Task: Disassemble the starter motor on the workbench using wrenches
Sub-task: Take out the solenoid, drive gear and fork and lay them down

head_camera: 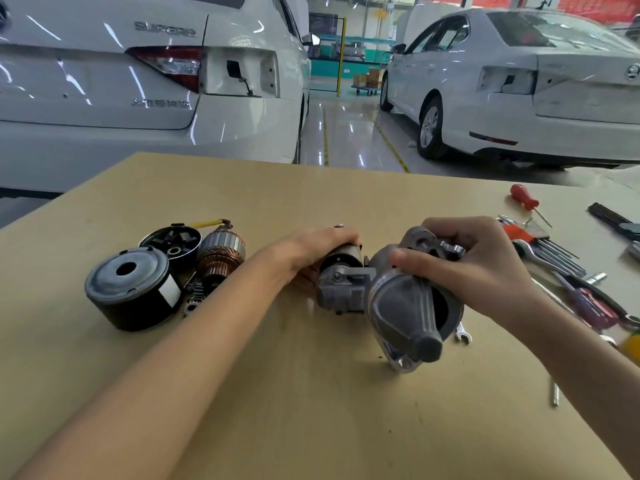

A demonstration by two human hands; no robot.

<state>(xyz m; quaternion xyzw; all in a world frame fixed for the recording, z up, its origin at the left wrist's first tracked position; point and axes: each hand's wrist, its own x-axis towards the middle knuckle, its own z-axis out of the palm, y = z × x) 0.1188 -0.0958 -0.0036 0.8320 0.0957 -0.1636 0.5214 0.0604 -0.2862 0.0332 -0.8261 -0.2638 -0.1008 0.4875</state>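
Observation:
The grey starter motor nose housing [403, 306] lies in the middle of the workbench [311, 410], its cone pointing toward me. My right hand [464, 258] grips its upper rear part. My left hand [322, 247] curls around the dark cylindrical solenoid [341, 259] still joined to the housing. At the left stand the black motor case [131, 289], a black end cap with brushes [171, 242], the copper-wound armature [221, 252] and small gears [194, 299].
Tools lie at the right: a red-handled screwdriver [524, 199], a set of hex keys [550, 251], a wrench [462, 334] behind the housing, a dark red screwdriver [588, 303]. A loose bolt [555, 393] lies near the right edge. Two white cars stand beyond the bench.

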